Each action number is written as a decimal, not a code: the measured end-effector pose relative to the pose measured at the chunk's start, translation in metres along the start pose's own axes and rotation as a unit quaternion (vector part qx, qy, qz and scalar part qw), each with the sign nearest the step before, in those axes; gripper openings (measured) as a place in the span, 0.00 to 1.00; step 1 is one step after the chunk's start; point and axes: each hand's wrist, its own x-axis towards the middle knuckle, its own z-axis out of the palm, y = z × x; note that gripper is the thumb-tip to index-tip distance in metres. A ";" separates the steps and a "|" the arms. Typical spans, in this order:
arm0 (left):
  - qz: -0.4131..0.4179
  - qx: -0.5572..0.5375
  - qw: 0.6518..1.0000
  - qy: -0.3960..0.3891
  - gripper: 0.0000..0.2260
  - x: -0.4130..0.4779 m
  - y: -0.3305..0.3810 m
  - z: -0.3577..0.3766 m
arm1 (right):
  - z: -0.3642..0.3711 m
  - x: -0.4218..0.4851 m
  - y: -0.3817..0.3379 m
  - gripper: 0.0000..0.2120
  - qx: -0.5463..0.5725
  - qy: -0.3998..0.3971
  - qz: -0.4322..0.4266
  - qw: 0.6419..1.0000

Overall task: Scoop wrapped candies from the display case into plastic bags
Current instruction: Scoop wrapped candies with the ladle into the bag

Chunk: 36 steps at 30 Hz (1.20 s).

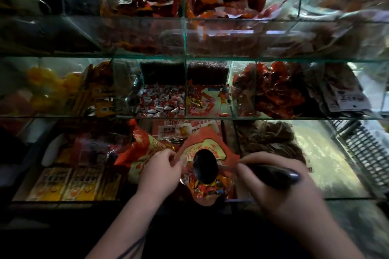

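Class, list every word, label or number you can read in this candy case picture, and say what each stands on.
No text reads clearly.
Red bag: yellow emblem, print blurred.
Red card behind it: Chinese characters, too blurred.
Yellow packets, lower left: characters blurred.
White-labelled packs, right: too small.

Chinese characters stood in several places, but none was sharp enough to read. A red-and-white printed card (185,129) in the near middle compartment carried red and dark characters. The flat yellow packets (69,183) at near left bore dark print. The red plastic bag (212,140) showed a gold emblem, and the white-labelled packets (347,99) at right had tiny lines.
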 end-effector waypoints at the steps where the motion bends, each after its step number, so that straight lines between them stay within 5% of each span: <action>1: 0.003 0.014 1.000 0.008 0.08 0.001 0.002 0.002 | 0.006 -0.001 0.002 0.07 -0.025 -0.016 -0.032 0.999; 4: 0.083 -0.017 0.995 0.042 0.13 0.002 0.006 0.006 | 0.035 0.008 0.010 0.06 -0.099 -0.106 -0.056 0.988; 7: 0.165 -0.066 0.983 0.051 0.11 -0.006 0.000 0.009 | 0.049 0.021 0.027 0.09 -0.127 -0.115 -0.054 0.984; 17: 0.042 -0.081 0.995 0.043 0.02 -0.026 -0.021 -0.011 | 0.040 0.006 0.043 0.09 -0.076 -0.163 0.003 0.984; 25: -0.013 -0.203 0.978 -0.049 0.17 -0.044 -0.015 0.005 | 0.057 0.021 0.048 0.15 0.122 0.066 0.180 0.974; 31: 0.029 -0.082 0.995 0.041 0.20 -0.049 -0.009 -0.005 | 0.056 0.016 0.058 0.10 0.208 0.114 0.201 0.950; 34: 0.145 -0.066 0.976 0.151 0.18 -0.052 0.006 -0.012 | 0.052 0.022 0.065 0.04 0.260 0.085 0.243 0.931; 36: 0.206 -0.118 0.961 0.143 0.13 -0.048 0.019 -0.012 | 0.049 0.025 0.067 0.03 0.274 0.050 0.259 0.925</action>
